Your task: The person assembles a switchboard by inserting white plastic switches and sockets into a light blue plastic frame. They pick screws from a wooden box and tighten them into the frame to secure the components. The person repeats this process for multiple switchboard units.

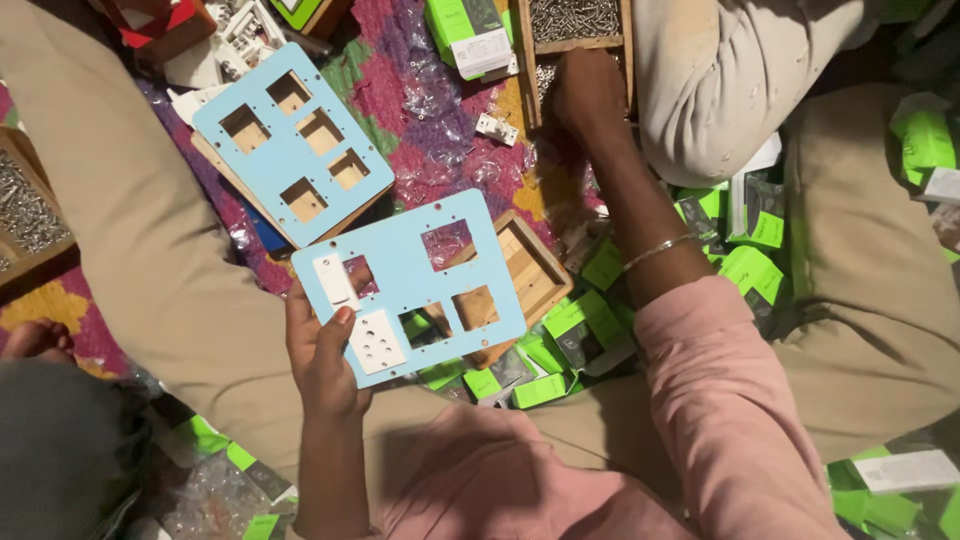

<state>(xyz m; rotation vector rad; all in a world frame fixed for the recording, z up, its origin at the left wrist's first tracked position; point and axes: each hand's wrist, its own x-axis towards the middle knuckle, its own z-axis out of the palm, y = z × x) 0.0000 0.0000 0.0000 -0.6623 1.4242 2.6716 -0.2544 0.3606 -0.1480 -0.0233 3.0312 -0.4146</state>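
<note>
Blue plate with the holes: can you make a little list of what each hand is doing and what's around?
left hand: left hand holds the blue plate by its lower left edge, thumb on the front
blue plate: has square holes; a white switch and a white socket are fitted in it
right hand: right hand reaches into the screw tray; what the fingers hold cannot be seen
nearby: a second blue plate lies on a wooden box; green packets are scattered below
wrist: a bangle on the right arm

Patterned pink and purple floor mat (400, 90), scattered green boxes (750, 270), dim warm indoor light
</note>
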